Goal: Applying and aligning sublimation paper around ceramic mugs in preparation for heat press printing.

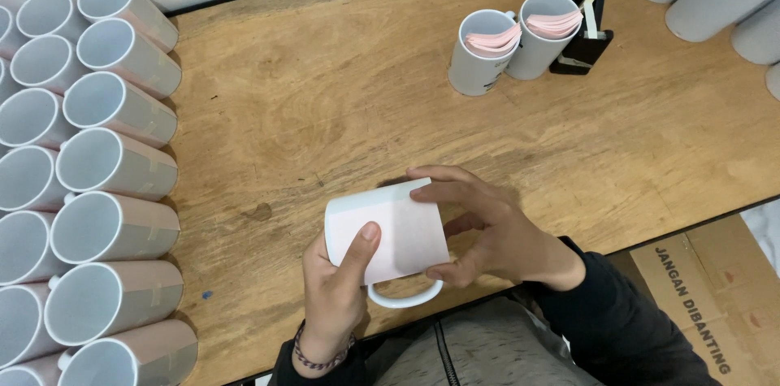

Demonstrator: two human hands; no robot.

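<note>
Over the table's near edge I hold a white mug on its side, handle down, a pale sheet wrapped around it. Left hand grips the mug, thumb pressing the sheet. Right hand clasps the far end, fingers on the sheet's edge. Wrapped mugs lie stacked left; two mugs of pink sheets stand beyond, by a tape dispenser

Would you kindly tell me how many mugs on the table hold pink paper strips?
2. Both stand side by side at the table's far edge, beside the black tape dispenser: the left mug and the right mug. Others may lie out of view.
</note>
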